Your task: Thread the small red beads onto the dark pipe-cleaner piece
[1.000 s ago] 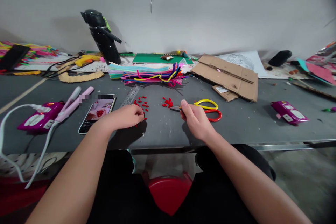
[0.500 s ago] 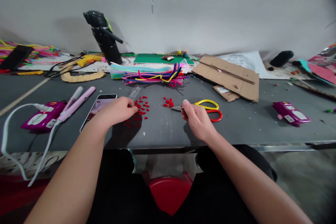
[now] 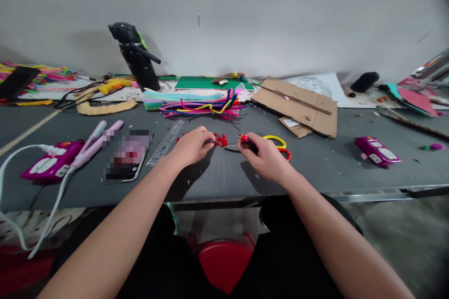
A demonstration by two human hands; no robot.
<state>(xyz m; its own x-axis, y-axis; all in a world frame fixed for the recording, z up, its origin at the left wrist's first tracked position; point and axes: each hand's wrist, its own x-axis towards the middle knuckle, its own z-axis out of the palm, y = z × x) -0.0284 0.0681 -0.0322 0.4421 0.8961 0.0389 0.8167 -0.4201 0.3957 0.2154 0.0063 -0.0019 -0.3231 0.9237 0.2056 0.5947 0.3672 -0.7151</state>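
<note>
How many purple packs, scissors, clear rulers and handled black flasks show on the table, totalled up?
Purple packs: 2
Scissors: 1
Clear ruler: 1
Handled black flask: 1
Total: 5
Red pieces, partly hidden by the left hand, are not counted.

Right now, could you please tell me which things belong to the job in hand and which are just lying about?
In use, it seems:
red pieces beside the left hand
red-and-black item in the right hand
scissors at the right hand

Probably just lying about:
black flask
cardboard
printed sheet
</note>
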